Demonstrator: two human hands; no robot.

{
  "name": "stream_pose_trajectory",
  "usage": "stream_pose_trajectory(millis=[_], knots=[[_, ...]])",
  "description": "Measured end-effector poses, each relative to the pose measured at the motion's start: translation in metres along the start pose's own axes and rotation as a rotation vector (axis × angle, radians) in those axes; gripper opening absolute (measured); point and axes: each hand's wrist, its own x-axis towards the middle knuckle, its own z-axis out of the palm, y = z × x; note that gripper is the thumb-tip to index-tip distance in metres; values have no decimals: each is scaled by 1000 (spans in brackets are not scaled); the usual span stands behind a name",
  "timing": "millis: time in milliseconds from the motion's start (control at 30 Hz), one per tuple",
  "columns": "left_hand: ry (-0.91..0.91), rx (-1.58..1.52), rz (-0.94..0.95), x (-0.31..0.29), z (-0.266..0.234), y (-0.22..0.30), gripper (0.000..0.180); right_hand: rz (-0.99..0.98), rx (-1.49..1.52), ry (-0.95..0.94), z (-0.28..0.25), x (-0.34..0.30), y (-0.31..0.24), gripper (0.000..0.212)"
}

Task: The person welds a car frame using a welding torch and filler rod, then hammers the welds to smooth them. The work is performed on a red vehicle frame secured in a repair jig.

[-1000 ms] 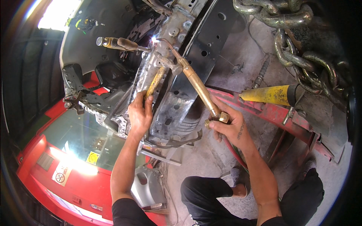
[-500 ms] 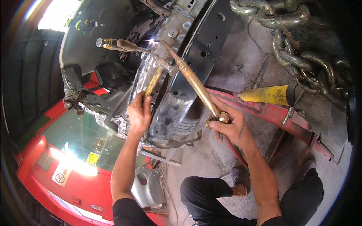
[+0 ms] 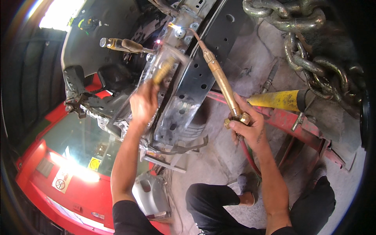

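My left hand [image 3: 143, 102] is closed round the yellow handle of a hammer [image 3: 163, 71], which is smeared by motion over the bare metal rail of a car body [image 3: 168, 43]. My right hand [image 3: 250, 123] grips a brass gas torch [image 3: 217, 74] near its valve knobs. A flame burns at the torch's bent copper tip, close to the upper part of the rail. Nearer the hammer, a small spot on the metal glows red. Left of that spot, a rod-like tool with a brownish handle [image 3: 125, 45] sticks out sideways, its end at the rail.
Heavy chain [image 3: 291, 19] hangs at the upper right. Below it lie a yellow cylinder [image 3: 278, 100] and a red steel beam [image 3: 274, 117]. A red hose [image 3: 250, 158] runs down from the torch. A grey plastic part [image 3: 150, 194] rests on the floor beside a red vehicle [image 3: 78, 196].
The torch has moved up and right, its flame leaving the spot that now glows red. My left hand has lifted slightly, and the hammer has swung into a blur.
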Motion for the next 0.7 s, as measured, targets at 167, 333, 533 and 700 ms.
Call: stream_pose_trajectory(millis=[167, 333, 533, 700], knots=[[94, -13, -22, 7, 5, 6, 28, -12, 21, 19, 0, -4, -9, 79], [-39, -14, 132, -10, -7, 30, 25, -34, 39, 19, -8, -8, -7, 79], [54, -36, -71, 9, 2, -7, 34, -32, 59, 42, -4, -9, -7, 78], [30, -26, 50, -15, -8, 10, 31, -82, 62, 63, -7, -14, -8, 76]])
